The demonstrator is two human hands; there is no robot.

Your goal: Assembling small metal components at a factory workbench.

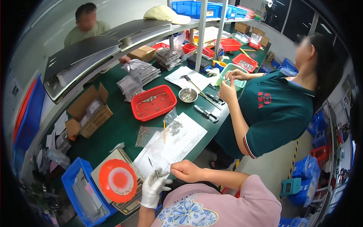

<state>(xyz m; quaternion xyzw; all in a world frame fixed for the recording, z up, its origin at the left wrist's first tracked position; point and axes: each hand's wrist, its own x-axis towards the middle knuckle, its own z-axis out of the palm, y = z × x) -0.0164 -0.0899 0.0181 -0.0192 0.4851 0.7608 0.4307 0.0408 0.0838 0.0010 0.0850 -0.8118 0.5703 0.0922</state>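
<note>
My left hand [151,192], in a white glove, pinches a small dark metal pin [157,173] over the front edge of the green table. Just to its right is my bare right hand [186,171], closed, its fingertips pressed together close to the glove. Whatever those fingertips hold is too small to make out. Beyond both hands lie white printed sheets [191,130], bearing a heap of small metal pins [176,128], a yellow pencil [165,132] and a dark pen [150,162].
Left of me are a red-orange dish [119,181] on a scale and a blue bin [70,172]. Farther off stand a red tray [153,114], a metal bowl [188,95], calipers [207,113] and an open carton [92,123]. A co-worker [272,102] works at right; another person [85,28] is behind the shelf.
</note>
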